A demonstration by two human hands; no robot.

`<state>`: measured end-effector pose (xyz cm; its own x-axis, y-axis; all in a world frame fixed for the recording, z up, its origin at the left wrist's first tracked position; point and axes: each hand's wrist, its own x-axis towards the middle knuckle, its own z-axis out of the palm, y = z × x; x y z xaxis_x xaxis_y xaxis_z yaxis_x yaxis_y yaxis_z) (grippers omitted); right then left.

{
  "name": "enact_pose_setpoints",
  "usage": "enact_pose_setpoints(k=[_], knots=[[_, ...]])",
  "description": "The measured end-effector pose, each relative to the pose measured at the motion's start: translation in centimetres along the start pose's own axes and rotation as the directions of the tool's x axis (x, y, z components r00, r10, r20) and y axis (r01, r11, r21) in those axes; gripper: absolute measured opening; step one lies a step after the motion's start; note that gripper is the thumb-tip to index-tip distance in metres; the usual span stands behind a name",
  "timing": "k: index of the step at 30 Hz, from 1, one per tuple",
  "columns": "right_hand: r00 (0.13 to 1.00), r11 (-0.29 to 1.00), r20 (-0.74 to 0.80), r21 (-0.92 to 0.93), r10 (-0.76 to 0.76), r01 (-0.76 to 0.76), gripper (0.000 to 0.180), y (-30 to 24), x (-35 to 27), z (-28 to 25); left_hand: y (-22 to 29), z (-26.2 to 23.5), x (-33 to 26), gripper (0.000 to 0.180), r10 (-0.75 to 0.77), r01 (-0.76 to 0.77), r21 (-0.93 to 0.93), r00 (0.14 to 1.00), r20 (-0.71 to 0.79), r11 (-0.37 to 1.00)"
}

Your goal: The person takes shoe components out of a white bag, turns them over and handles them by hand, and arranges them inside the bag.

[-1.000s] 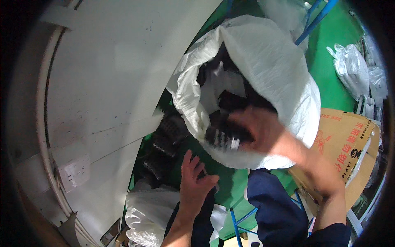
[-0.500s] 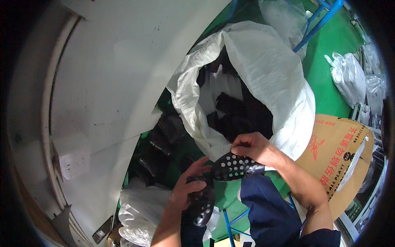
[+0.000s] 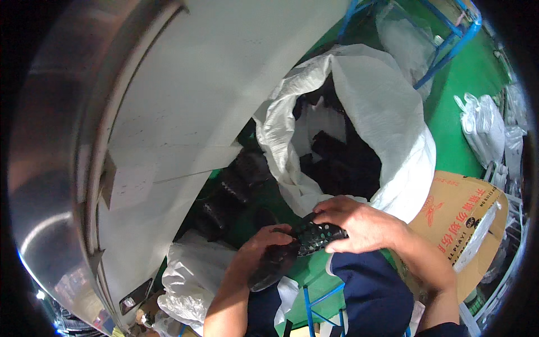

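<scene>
In front of my lap, my two hands are close together with glossy black, shoe-shaped pieces between them. My left hand (image 3: 259, 247) is closed around one dark piece (image 3: 273, 265), which hangs down toward my knee. My right hand (image 3: 359, 224) grips a black piece dotted with round holes (image 3: 315, 237), fingers over its top and thumb along its lower edge. The inner ends of the pieces meet or overlap; whether they are joined I cannot tell. Just beyond my hands stands a large white woven sack (image 3: 393, 123), its mouth open, with dark items (image 3: 342, 154) inside.
Several black moulded items (image 3: 224, 196) lie on the green floor (image 3: 449, 135) to the left, beside a white panel (image 3: 179, 112). A crumpled white bag (image 3: 193, 275) is at lower left. To the right are a cardboard sheet (image 3: 443, 219), a blue metal frame (image 3: 449, 56) and plastic-wrapped goods (image 3: 484, 126).
My hands have come together, and the perforated piece in my right hand has tilted and now meets the left one. The view has shifted, showing a shiny metal surface at the left.
</scene>
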<state>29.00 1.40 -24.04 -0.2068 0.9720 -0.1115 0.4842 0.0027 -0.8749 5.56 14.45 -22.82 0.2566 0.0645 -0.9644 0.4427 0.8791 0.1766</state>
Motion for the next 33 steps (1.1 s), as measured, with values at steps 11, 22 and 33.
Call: enact_pose_setpoints(k=[11,22,33], knots=[[0.943,0.946,-0.315,-0.261,0.106,-0.194,0.052,6.6,9.6,14.8,1.3,-7.6,0.5,0.048,0.45,-0.528,0.09,0.609,-0.653,0.845],[0.771,0.764,-0.552,-0.331,0.318,-0.553,0.054,7.7,21.2,19.8,0.5,-8.5,0.6,0.062,0.515,-0.631,0.025,0.61,-0.602,0.776],[0.811,0.284,-0.206,0.958,0.548,0.052,0.042,-3.5,12.8,14.5,-0.3,-7.2,2.5,0.065,0.646,-0.788,-0.017,0.517,-0.561,0.616]])
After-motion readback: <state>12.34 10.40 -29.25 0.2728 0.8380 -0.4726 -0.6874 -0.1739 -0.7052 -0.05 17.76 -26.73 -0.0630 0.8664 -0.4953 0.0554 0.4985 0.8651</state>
